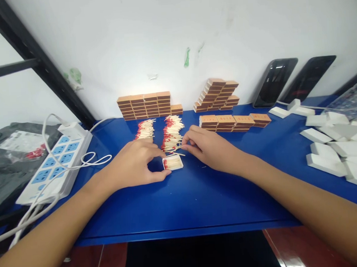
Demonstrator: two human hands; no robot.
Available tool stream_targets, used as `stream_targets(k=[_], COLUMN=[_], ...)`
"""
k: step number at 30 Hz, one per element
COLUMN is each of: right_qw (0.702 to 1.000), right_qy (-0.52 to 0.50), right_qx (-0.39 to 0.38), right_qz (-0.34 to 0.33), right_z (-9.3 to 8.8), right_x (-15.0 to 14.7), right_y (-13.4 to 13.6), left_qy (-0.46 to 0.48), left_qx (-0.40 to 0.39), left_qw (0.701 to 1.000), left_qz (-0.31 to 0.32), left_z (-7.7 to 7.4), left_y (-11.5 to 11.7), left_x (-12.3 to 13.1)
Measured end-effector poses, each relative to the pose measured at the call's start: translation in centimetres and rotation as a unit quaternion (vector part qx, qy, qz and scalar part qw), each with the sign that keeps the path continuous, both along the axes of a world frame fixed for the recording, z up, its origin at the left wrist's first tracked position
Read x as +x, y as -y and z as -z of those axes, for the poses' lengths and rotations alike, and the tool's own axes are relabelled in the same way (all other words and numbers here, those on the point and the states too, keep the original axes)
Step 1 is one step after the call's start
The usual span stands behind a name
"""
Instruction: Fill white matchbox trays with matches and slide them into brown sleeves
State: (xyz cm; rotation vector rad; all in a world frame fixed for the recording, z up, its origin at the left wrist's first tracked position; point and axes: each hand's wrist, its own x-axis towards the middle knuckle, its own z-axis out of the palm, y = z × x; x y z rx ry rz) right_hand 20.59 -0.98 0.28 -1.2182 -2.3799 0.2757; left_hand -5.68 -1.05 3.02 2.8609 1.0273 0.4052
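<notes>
A small white matchbox tray (177, 167) with red-tipped matches lying in it rests on the blue table. My left hand (138, 162) grips its left end between thumb and fingers. Just behind the tray is a long pile of loose matches (172, 134), red heads mostly to the left. At the pile's near right edge, my right hand (203, 148) is closed in a pinch on matches, how many I cannot tell. Another pile of matches (145, 129) lies behind my left hand, which partly hides it.
Stacked matchboxes (145, 106) stand against the wall, with a stepped stack (217, 95) and a lower row (234, 122) to the right. White blocks (328, 156) crowd the right side. Two phones (276, 81) lean on the wall. A power strip (56, 165) with cables lies left.
</notes>
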Motion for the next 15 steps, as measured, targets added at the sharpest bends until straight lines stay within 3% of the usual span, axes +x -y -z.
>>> stream_targets(k=[15], right_qw=[0.998], right_qy=[0.017], right_qx=[-0.059], right_qz=[0.013], right_z=[-0.3], right_x=[-0.9], right_y=[0.9], left_qy=[0.006], left_qx=[0.006], left_qw=[0.999], left_qz=[0.033], left_z=[-0.1], left_y=[0.4], left_x=[0.1])
